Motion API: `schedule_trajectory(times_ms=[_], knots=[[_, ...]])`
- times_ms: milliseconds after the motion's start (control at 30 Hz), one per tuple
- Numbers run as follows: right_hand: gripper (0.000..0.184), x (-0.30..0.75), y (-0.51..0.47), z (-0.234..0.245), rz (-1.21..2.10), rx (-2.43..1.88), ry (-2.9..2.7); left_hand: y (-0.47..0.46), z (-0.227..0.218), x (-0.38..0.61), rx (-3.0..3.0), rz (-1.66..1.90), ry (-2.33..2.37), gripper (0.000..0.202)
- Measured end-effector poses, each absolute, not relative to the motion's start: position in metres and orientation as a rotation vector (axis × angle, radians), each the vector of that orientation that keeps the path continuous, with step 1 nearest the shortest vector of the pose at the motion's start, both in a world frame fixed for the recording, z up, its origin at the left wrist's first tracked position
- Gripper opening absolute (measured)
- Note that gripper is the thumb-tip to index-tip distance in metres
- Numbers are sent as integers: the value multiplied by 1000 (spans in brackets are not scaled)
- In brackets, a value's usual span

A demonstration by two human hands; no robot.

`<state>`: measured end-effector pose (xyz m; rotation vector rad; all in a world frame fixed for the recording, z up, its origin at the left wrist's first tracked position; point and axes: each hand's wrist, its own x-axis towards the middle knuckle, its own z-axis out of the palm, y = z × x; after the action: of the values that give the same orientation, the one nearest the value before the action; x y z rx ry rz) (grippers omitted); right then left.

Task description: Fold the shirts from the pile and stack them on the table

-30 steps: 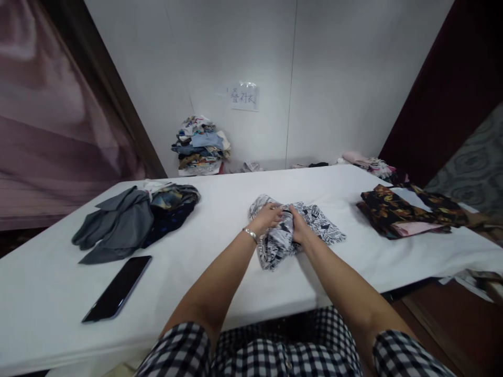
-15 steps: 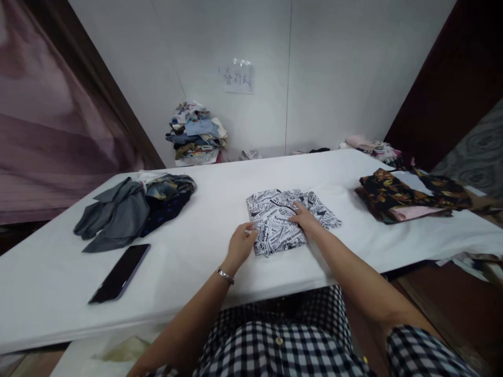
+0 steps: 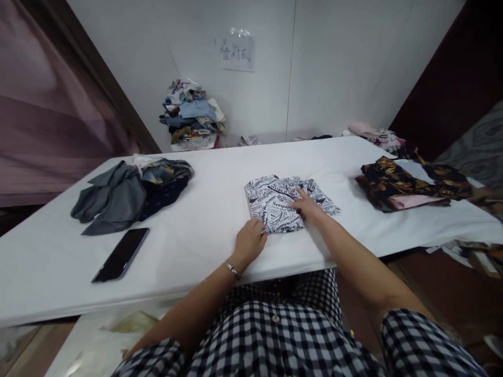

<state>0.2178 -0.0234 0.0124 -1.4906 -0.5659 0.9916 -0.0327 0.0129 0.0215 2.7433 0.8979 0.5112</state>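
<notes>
A folded black-and-white newspaper-print shirt (image 3: 275, 201) lies flat on the white-covered table in front of me. My left hand (image 3: 250, 241) is closed at its near left corner, thumb and fingers pinched on the edge of the cloth. On the right part of the shirt rests my right hand (image 3: 308, 206), its fingers apart against the fabric. The sleeve side of the shirt sticks out to the right beyond this hand. Part of the cloth under the right palm is hidden.
A phone (image 3: 121, 255) lies at the left, below a heap holding a grey garment (image 3: 113, 196). Dark floral clothes (image 3: 396, 180) lie on the right of the table (image 3: 212, 204). Behind stands a tall clothes pile (image 3: 194, 112), near a paper sign (image 3: 237, 51) on the wall.
My left hand has moved from beside the shirt's left edge to its near corner and closed there. My right hand stays on the shirt. The view has tilted down slightly.
</notes>
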Motion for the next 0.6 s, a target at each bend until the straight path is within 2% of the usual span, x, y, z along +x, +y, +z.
schedule_trajectory(times_ms=[100, 333, 533, 600], knots=[[103, 215, -30, 18, 1001, -1526, -582, 17, 24, -29, 2786, 507, 943, 8], [98, 213, -23, 14, 916, -1548, -627, 20, 23, -25, 2886, 296, 956, 23], [94, 212, -25, 16, 953, -1610, -702, 23, 24, -24, 2914, 138, 968, 27], [89, 212, -24, 18, 922, -1598, -733, 23, 25, -28, 2864, 118, 907, 22]])
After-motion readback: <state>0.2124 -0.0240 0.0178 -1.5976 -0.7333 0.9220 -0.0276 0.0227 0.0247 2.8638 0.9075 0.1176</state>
